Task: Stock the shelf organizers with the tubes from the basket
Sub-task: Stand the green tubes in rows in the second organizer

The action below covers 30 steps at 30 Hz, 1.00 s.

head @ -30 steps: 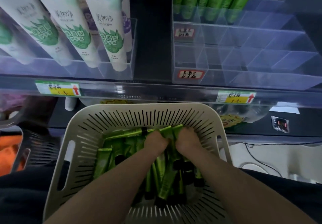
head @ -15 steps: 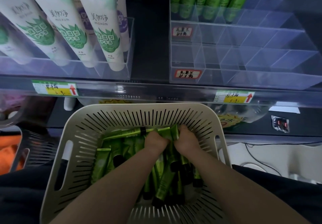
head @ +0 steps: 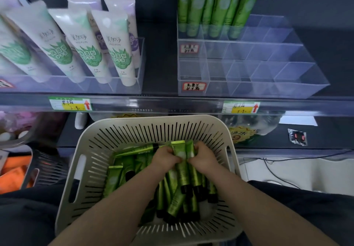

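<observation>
Left hand (head: 165, 158) and right hand (head: 204, 156) met in the basket (head: 80, 144), fingers (head: 197, 147) curled round one bunch of green tubes (head: 182, 171). The tubes' long axis ran near to far, caps nearest. The clear organizer (head: 249, 69) stood farther off, up and right, closer to the right hand.

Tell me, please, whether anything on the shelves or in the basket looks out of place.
The green tubes lie jumbled in the basket, one crosswise at its far side. A small foil packet lies loose on the lower shelf, at the right. Nothing looks spilled or damaged.
</observation>
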Tool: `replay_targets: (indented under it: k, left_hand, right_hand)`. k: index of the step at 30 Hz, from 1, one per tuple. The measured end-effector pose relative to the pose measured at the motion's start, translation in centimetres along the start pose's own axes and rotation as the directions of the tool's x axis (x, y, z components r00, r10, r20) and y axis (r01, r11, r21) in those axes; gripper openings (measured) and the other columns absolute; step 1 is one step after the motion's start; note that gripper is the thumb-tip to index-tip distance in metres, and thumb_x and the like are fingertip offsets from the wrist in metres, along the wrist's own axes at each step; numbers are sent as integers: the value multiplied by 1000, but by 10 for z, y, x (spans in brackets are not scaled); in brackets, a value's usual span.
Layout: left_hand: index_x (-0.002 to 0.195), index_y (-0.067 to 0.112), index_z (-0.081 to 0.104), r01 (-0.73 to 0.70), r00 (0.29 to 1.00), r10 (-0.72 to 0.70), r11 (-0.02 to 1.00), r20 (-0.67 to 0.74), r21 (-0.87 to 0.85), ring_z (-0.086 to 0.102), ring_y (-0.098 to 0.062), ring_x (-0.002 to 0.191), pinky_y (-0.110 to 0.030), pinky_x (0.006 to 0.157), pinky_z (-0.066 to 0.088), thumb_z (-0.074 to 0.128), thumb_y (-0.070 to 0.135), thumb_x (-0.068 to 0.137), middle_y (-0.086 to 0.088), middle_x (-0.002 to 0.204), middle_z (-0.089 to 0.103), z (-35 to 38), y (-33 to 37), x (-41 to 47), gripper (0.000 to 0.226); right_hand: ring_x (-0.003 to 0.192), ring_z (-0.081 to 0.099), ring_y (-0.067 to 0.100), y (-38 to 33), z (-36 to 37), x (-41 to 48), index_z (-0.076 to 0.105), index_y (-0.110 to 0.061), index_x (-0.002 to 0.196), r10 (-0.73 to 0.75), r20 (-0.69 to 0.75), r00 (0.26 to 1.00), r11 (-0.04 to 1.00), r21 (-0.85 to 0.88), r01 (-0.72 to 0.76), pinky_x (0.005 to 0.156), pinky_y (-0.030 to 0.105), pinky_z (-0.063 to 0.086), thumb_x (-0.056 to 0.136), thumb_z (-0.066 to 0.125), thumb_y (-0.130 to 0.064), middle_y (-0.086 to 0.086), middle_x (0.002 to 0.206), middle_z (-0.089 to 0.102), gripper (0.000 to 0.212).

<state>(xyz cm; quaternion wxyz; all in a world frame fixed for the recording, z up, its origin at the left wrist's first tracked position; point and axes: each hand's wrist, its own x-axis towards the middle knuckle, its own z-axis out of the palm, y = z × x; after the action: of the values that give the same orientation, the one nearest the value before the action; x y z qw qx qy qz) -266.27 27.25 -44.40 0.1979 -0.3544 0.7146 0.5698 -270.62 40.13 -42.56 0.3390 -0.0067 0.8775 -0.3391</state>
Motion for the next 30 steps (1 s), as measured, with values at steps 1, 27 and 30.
replay_targets:
  k: [1,27,30]
  left_hand:
    - [72,13,58,-19,1000,19,1000,5,-3,57,-22,79,-39,86,53,76,5,73,-1,67,52,-2,2,-5,20]
    - [101,8,69,-538,831,548,835,98,-114,70,-21,91,-28,81,57,67,6,84,-6,96,74,-42,128,-145,17]
    - [99,8,69,-583,801,593,804,84,-122,70,-17,84,-21,71,57,66,3,85,-6,93,74,-42,152,-160,15]
  right_hand:
    - [87,52,16,0,-1,-3,47,-9,119,-2,5,1000,1000,24,2,53,19,35,84,62,-11,0,92,55,38]
    - [79,66,14,-58,-122,-128,63,-14,96,-305,-125,944,772,548,322,56,21,50,87,64,-8,7,98,70,10]
    - [78,67,15,-65,-143,-136,63,-13,96,-337,-177,924,730,571,376,56,22,52,86,66,-8,9,98,69,11]
